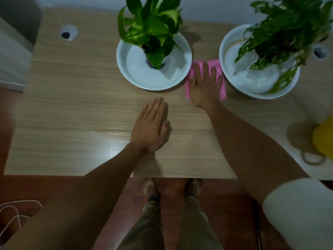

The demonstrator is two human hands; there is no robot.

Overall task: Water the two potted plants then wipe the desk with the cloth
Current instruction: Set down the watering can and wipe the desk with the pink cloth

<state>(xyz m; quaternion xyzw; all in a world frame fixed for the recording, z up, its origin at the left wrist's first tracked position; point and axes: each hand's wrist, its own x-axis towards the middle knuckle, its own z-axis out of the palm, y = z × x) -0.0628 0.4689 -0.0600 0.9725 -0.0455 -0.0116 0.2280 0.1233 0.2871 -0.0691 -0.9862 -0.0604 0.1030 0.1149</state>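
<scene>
1. The right hand [205,85] is pressing flat on the pink cloth [216,64], fingers spread apart and stretched out, palm down, not gripping anything.
2. That cloth is lying on the desk [72,98] in the gap between the two white pots, its edges peeking out around the hand.
3. The left pot [142,82], with the broad-leafed plant [153,24], is sitting just left of the cloth; the right pot [234,85], with the ragged-leafed plant [281,31], is sitting just right of it.
4. The left hand [153,123] is resting flat on the bare wood nearer the person than the cloth, fingers together and straight, holding nothing.
5. A wet sheen is glinting on the desk beside that left hand.
6. A yellow object [324,138] is sitting at the desk's right edge, well away from the cloth; I cannot tell what it is.
</scene>
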